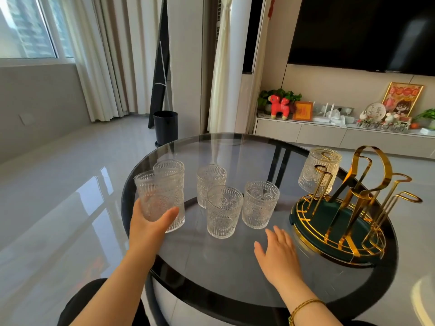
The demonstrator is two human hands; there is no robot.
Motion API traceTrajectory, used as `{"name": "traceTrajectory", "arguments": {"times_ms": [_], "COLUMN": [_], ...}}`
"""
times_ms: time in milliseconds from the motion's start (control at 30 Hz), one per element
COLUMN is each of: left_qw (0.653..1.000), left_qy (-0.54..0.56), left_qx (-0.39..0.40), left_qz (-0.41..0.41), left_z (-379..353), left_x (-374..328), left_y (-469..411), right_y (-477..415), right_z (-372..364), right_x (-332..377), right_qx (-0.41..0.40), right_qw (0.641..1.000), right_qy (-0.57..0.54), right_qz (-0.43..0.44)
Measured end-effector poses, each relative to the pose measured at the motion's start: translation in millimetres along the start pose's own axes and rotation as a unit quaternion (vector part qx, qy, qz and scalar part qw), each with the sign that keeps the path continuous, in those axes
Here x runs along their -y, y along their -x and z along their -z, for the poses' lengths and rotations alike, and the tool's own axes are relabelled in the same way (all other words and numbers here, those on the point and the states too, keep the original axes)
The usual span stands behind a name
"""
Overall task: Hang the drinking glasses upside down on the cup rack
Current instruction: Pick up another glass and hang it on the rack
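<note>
We grip one embossed glass (150, 196) in our left hand (147, 222) at the round glass table's (211, 267) left edge; our empty right hand (277, 255) lies spread beside the gold cup rack (346, 208), where one inverted glass (317, 172) hangs.
</note>
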State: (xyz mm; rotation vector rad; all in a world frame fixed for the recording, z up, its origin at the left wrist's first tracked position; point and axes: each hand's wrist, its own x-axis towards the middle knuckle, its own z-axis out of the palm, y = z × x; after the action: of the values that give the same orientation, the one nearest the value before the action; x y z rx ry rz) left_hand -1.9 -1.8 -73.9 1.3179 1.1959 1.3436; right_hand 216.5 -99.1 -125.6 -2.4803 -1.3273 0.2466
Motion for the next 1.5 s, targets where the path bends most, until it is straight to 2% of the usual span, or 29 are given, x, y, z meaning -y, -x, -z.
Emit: {"name": "traceTrajectory", "arguments": {"times_ms": [133,267,367,433,467,567,633,733,833,1167,1367,1433,1500], "left_qw": [0.991,0.978,0.962,0.946,0.938,0.911,0.882,0.817,0.741,0.509,0.375,0.322,0.249], "left_qy": [-0.061,-0.109,-0.147,-0.179,-0.194,-0.24,-0.288,-0.374,-0.461,-0.609,-0.657,-0.668,-0.687], "left_qx": [0.08,0.128,0.168,0.2,0.216,0.26,0.285,0.317,0.338,0.354,0.393,0.39,0.373], "left_qz": [-0.088,-0.125,-0.155,-0.18,-0.19,-0.212,-0.24,-0.302,-0.353,-0.494,-0.523,-0.546,-0.572], "left_z": [3,-5,-19,-34,-43,-76,-98,-126,-150,-201,-227,-235,-244], "left_x": [-30,-53,-68,-77,-82,-99,-111,-129,-146,-197,-215,-218,-220], "left_y": [0,-7,-12,-15,-16,-17,-17,-17,-17,-18,-8,-5,-5], "right_y": [10,27,38,43,45,45,43,38,33,29,28,28,28], "right_z": [9,23,39,48,52,56,54,50,49,42,41,41,41], "right_x": [-2,-20,-38,-53,-61,-87,-100,-110,-114,-120,-122,-122,-123], "right_qx": [-0.021,-0.082,-0.199,-0.277,-0.29,-0.287,-0.242,-0.168,-0.142,-0.15,-0.154,-0.152,-0.153], "right_qw": [0.998,0.995,0.977,0.957,0.952,0.949,0.964,0.983,0.987,0.986,0.986,0.986,0.986], "right_qy": [-0.054,-0.043,-0.064,-0.083,-0.096,-0.112,-0.075,-0.01,0.006,-0.008,-0.02,-0.028,-0.036], "right_qz": [0.012,0.041,0.047,0.014,-0.01,-0.071,-0.081,-0.078,-0.076,-0.068,-0.061,-0.055,-0.05]}}
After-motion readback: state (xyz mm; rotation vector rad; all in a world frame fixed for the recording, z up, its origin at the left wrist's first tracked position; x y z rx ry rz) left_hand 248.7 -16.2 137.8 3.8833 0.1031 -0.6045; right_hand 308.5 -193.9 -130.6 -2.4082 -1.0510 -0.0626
